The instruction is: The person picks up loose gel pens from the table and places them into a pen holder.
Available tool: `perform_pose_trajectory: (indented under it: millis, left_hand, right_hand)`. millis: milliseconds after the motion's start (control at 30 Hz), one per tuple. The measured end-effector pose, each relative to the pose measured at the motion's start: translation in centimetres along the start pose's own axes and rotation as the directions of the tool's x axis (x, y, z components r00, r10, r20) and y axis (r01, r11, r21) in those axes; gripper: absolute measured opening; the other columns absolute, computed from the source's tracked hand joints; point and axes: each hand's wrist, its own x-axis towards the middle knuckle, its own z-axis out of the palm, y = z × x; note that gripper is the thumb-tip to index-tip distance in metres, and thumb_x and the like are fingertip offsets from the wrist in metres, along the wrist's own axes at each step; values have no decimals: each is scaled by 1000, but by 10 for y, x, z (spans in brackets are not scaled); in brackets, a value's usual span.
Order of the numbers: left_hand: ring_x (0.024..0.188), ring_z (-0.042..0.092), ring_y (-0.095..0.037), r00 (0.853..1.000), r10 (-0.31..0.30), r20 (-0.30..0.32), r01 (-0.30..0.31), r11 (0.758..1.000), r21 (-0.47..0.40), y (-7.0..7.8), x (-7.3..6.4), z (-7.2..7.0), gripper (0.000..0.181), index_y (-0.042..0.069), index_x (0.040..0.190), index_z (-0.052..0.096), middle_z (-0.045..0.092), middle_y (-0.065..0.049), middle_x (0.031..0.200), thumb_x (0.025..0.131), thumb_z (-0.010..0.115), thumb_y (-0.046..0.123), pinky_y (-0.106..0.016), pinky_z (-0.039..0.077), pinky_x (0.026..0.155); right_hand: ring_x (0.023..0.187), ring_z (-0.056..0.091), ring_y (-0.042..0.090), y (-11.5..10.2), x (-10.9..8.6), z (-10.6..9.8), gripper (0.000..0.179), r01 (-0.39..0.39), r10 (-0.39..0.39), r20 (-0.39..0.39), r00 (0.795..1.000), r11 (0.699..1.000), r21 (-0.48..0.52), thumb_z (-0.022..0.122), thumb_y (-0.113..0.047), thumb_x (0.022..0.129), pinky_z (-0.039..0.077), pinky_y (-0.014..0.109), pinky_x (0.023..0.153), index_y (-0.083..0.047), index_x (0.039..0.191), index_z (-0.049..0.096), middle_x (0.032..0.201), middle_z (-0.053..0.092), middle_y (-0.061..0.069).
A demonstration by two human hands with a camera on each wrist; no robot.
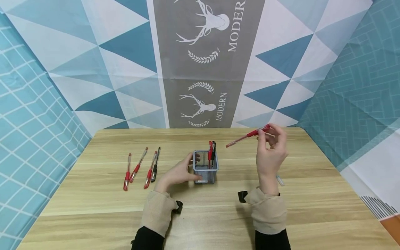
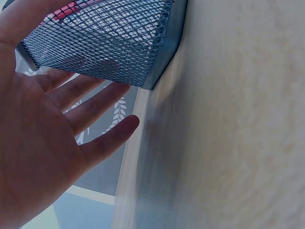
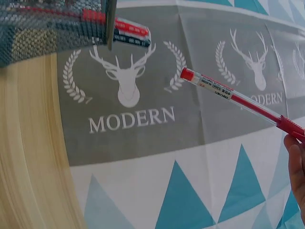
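Wooden table point(image 1: 215, 222), hands point(image 1: 178, 172) point(image 1: 270, 152) gripping mesh holder point(image 1: 210, 177) in left, red pen point(image 1: 252, 133) in right, pale object point(image 1: 280, 180) half hidden

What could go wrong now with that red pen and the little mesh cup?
The red pen is pinched toward one end by the right grip, so it might slip and drop. It slants, so its low end could catch the rim of the mesh cup or bump the two pens standing inside. A hard bump might tip the cup, though the left grip holds its side.
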Motion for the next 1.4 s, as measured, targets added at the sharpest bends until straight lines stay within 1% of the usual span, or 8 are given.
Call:
perform_pose_trajectory:
  millis: [133, 333, 367, 500, 700, 933, 1267, 1400]
  left_hand:
    - [126, 40, -30, 1000, -4, -1, 4, 1000, 4, 4, -2, -1, 97, 15, 143, 19, 47, -10, 132, 68, 79, 23, -47, 29, 106]
    - [127, 38, -35, 1000, -1, 2, 1, 1000, -10, 4, -1, 0, 95, 12, 143, 19, 44, -15, 134, 69, 78, 17, -51, 27, 107]
    - [127, 38, -33, 1000, -2, 2, 2, 1000, -10, -1, 1, 1, 97, 14, 143, 18, 44, -13, 134, 68, 79, 19, -50, 27, 107]
    - [127, 40, -30, 1000, -1, 5, 1, 1000, -13, -1, 1, 0, 97, 18, 143, 20, 46, -9, 133, 67, 80, 24, -48, 28, 107]
    - [126, 41, -28, 1000, -10, 0, 10, 1000, 4, 0, 0, 0, 97, 18, 143, 20, 46, -9, 132, 66, 80, 26, -47, 29, 107]
    - [126, 41, -27, 1000, -11, 1, 11, 1000, 8, 1, -1, 0, 96, 18, 142, 21, 46, -9, 133, 67, 80, 25, -45, 29, 107]
    - [126, 40, -29, 1000, -9, 5, 9, 1000, -4, 2, -1, 0, 96, 18, 142, 21, 45, -9, 134, 67, 80, 25, -47, 28, 107]
    - [126, 40, -29, 1000, -6, 2, 6, 1000, -6, 1, -1, 0, 96, 18, 142, 22, 45, -9, 134, 67, 80, 25, -47, 29, 107]
  right_hand:
    - [70, 62, 6, -2, -3, 5, 32, 20, -20, 29, 999, 1000, 12, 64, -8, 83, 52, 16, 68, 5, 111, 56, 93, 60, 16]
    - [72, 63, 2, -5, -9, 12, 32, 44, -48, 93, 995, 998, 40, 64, -5, 83, 53, 16, 69, 6, 111, 55, 92, 60, 18]
    - [72, 62, 1, -6, -9, 13, 31, 47, -51, 104, 993, 998, 41, 63, -4, 83, 53, 16, 69, 6, 111, 55, 92, 60, 18]
    - [73, 62, -2, -7, -12, 16, 31, 47, -51, 119, 992, 998, 36, 63, -1, 82, 52, 14, 68, 3, 111, 55, 91, 61, 16]
    - [73, 64, 3, -10, -16, 19, 31, 38, -43, 167, 985, 999, 35, 63, -1, 82, 52, 13, 66, 1, 112, 55, 91, 61, 15]
    - [74, 67, 20, -14, -24, 25, 29, 54, -43, 300, 953, 998, -27, 61, -10, 85, 51, 12, 55, -2, 113, 55, 94, 62, 11]
    - [69, 67, 21, -14, -37, 41, 27, 154, -126, 403, 907, 987, -38, 62, -6, 84, 53, 22, 52, -2, 110, 56, 91, 64, 11]
    - [67, 66, 18, -12, -42, 46, 27, 180, -137, 458, 878, 982, -52, 63, -4, 84, 53, 22, 50, -2, 109, 56, 89, 65, 11]
